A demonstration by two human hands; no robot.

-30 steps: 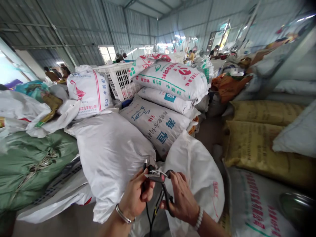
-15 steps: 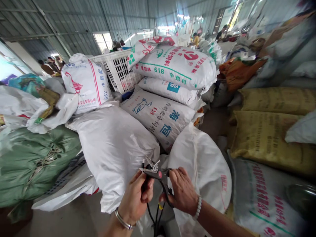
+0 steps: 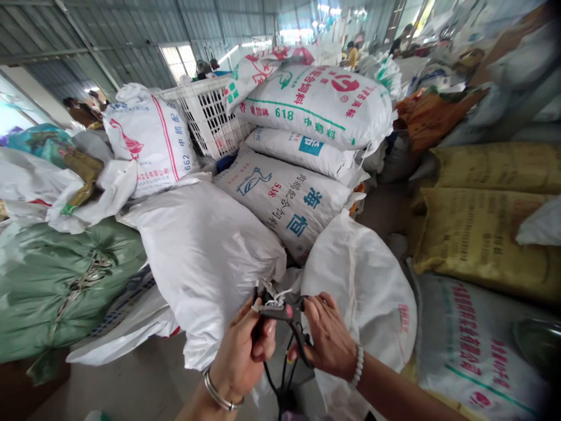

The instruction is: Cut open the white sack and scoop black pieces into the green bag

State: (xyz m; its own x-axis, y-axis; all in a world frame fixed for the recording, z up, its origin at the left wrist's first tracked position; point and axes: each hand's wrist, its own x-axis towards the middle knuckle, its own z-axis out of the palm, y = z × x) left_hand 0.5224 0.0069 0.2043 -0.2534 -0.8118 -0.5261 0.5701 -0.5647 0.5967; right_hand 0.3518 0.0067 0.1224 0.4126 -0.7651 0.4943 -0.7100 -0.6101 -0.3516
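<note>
My right hand [image 3: 331, 339], with a beaded bracelet at its wrist, is closed on the black handles of a pair of scissors [image 3: 288, 312] with a pink pivot. The scissors' blades point left, to the fingers of my left hand [image 3: 243, 351]. That hand, with a metal bangle, pinches a thin black cable [image 3: 268, 374]; my fingers partly hide it. Frayed white strips [image 3: 277, 298] stick up beside the blades. More black cable hangs below, between the hands. Behind them lie a plain white sack [image 3: 205, 234] and a rounded white sack [image 3: 368, 280].
Printed feed sacks [image 3: 280, 199] are stacked ahead, beside a white plastic crate [image 3: 208, 111]. A green bundle [image 3: 56, 292] lies at left, yellow sacks [image 3: 486, 234] at right. Several people are in the far background.
Both hands and the scissors sit slightly farther right in the view, which has shifted a little. The grip of each hand looks the same.
</note>
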